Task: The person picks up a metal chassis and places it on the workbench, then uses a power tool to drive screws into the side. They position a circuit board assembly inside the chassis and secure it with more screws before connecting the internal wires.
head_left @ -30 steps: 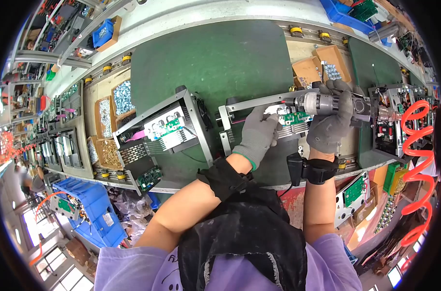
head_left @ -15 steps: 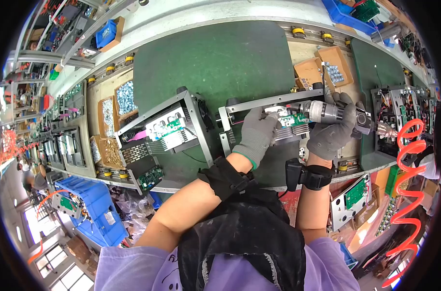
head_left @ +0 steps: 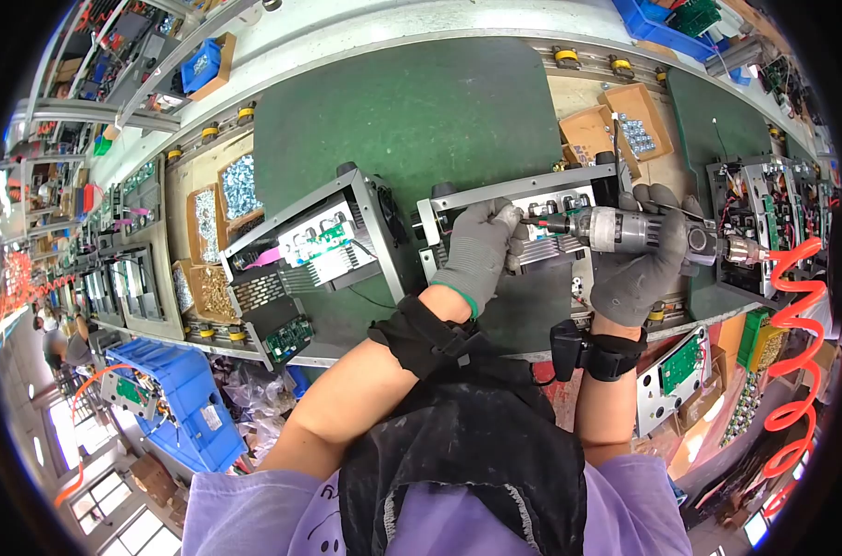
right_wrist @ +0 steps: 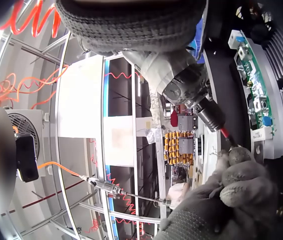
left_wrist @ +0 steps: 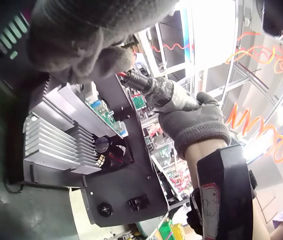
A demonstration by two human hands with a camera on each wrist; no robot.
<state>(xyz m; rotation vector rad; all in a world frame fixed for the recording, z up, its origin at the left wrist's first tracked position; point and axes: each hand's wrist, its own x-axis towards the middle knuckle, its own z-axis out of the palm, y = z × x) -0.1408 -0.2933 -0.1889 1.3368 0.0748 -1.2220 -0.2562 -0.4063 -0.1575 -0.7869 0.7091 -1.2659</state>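
Observation:
My gloved right hand (head_left: 639, 264) grips a power screwdriver (head_left: 625, 230) lying level, its bit pointing left. My gloved left hand (head_left: 476, 250) has its thumb and fingers curled together at the bit's tip (right_wrist: 230, 140); I cannot tell what small part they pinch there. Both hands are over an open metal chassis (head_left: 495, 192). Inside it, a green circuit board (right_wrist: 256, 95) stands beside finned heat sinks (left_wrist: 51, 142), and a black fan (left_wrist: 112, 150) shows in the left wrist view. The left hand covers part of the chassis in the head view.
A similar open chassis (head_left: 376, 243) stands to the left, another unit (head_left: 764, 222) at the right. Cardboard boxes of small hardware (head_left: 639, 134) lie behind the right hand. A red coiled hose (head_left: 791, 357) hangs at the right. A blue crate (head_left: 175, 408) is at lower left.
The screwdriver has come down from the board, and its bit now meets the left fingertips. My left hand has shifted slightly left, uncovering more of the board.

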